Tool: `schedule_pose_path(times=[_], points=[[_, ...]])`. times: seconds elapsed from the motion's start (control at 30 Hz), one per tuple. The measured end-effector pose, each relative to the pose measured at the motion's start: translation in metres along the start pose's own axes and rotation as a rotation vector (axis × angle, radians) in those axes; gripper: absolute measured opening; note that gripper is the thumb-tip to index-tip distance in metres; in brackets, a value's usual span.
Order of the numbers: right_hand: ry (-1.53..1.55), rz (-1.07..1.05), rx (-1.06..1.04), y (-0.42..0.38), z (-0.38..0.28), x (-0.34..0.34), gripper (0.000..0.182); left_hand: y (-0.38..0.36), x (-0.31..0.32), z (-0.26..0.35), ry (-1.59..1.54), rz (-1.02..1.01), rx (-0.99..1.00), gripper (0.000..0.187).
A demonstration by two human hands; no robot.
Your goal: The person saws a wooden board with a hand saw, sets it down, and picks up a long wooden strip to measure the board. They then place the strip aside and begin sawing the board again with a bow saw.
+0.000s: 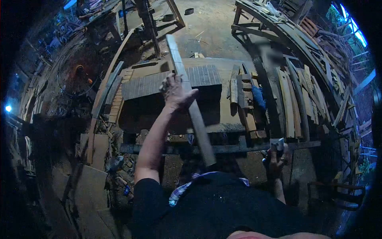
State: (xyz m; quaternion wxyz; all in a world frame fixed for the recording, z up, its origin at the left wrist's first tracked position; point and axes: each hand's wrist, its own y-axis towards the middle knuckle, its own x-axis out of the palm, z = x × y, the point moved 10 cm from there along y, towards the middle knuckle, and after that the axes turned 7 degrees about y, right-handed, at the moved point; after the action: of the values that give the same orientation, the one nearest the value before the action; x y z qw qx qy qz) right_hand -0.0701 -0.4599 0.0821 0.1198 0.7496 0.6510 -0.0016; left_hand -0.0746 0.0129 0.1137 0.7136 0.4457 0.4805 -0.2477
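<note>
My left hand [176, 93] is closed around the upper middle of a long wooden board [197, 123], with fingers over its face. The board slants from the far side of the workbench [230, 118] down towards my body. Beneath it lies a dark wooden block-like stack with a slatted top [205, 75]. At the bench's near right edge, my right hand [277, 158] is closed on a small pale box-shaped object [277, 142], whose kind I cannot make out.
On the bench's right lie wood pieces [243, 95], a blue cloth [258, 96] and a toothed saw blade [261, 75]. Long planks [288, 103] stretch beyond them. Another timber-laden table [274, 24] stands back right. A glowing orange spot [80, 67] shows at left.
</note>
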Motion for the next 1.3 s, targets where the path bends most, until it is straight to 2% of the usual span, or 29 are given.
schedule_pose_path(times=[0.03,0.07,0.13,0.2,0.23,0.33,0.37,0.4,0.47,0.5,0.53,0.6,0.63,0.7,0.83,0.9,0.93,1.0,1.07,1.13,1.2,1.27,1.3], points=[[0.016,-0.171,0.021,0.003,0.004,0.009,0.017,-0.002,0.009,-0.018,-0.019,-0.097,-0.132,0.081],[0.018,-0.166,0.024,0.011,0.022,0.001,0.017,-0.007,0.018,-0.035,-0.037,-0.193,-0.264,0.088],[-0.332,-0.273,-0.32,0.02,0.037,0.005,0.035,-0.008,0.019,-0.042,-0.067,-0.228,-0.21,0.08],[-0.261,-0.336,-0.32,0.022,0.027,0.013,0.033,-0.011,0.023,-0.037,-0.131,-0.297,-0.118,0.066],[-0.185,-0.408,-0.323,0.022,0.018,0.022,0.032,-0.012,0.008,-0.03,-0.062,-0.283,-0.081,0.056],[-0.281,-0.455,-0.294,0.015,-0.001,0.037,0.029,-0.006,0.003,-0.032,0.024,-0.234,0.029,0.052],[-0.142,-0.471,-0.105,0.017,0.015,0.041,0.027,-0.003,0.001,-0.034,0.009,-0.152,0.061,0.051],[-0.143,-0.466,-0.1,0.016,0.013,0.045,0.027,0.001,0.006,-0.042,0.008,-0.156,0.067,0.051],[-0.107,-0.458,-0.235,0.009,-0.024,0.06,0.026,0.011,0.01,-0.046,-0.048,-0.179,0.133,0.051],[-0.187,-0.471,-0.49,0.006,-0.013,0.063,0.025,0.012,-0.004,-0.047,-0.143,-0.021,0.168,0.048],[-0.186,-0.467,-0.487,0.005,-0.017,0.067,0.025,0.012,-0.006,-0.047,-0.143,-0.022,0.173,0.048],[0.139,-0.532,-0.205,0.006,-0.011,0.08,0.02,0.012,-0.018,-0.044,-0.187,0.047,0.245,0.043],[0.141,-0.529,-0.202,0.007,-0.005,0.081,0.02,0.012,-0.017,-0.044,-0.185,0.044,0.248,0.043],[-0.061,-0.601,-0.42,0.0,0.002,0.089,0.019,0.013,-0.015,-0.047,-0.203,0.077,0.233,0.037],[0.022,-0.539,-0.391,0.012,0.013,0.099,0.017,0.017,-0.004,-0.052,-0.163,0.085,0.25,0.029],[-0.066,-0.566,-0.165,0.014,0.051,0.108,0.018,0.022,-0.001,-0.053,-0.053,0.128,0.176,0.02],[-0.07,-0.566,-0.164,0.013,0.044,0.113,0.018,0.025,-0.002,-0.048,-0.056,0.125,0.174,0.02],[0.061,-0.595,-0.182,0.006,0.007,0.139,0.02,0.034,0.003,-0.05,-0.1,0.009,0.01,0.02],[0.014,-0.585,-0.19,-0.002,-0.011,0.162,0.022,0.041,0.01,-0.041,-0.045,0.055,-0.005,0.021],[-0.039,-0.56,-0.109,-0.006,-0.006,0.177,0.022,0.048,0.015,-0.032,-0.091,0.106,-0.069,0.022],[-0.019,-0.556,-0.163,-0.01,-0.017,0.194,0.024,0.059,0.026,-0.022,-0.114,0.129,-0.076,0.026],[0.005,-0.551,-0.259,-0.015,-0.034,0.205,0.027,0.064,0.045,-0.037,-0.077,0.025,-0.312,0.029],[0.076,-0.595,-0.154,-0.016,-0.031,0.212,0.03,0.065,0.05,-0.04,-0.056,0.003,-0.367,0.032]])
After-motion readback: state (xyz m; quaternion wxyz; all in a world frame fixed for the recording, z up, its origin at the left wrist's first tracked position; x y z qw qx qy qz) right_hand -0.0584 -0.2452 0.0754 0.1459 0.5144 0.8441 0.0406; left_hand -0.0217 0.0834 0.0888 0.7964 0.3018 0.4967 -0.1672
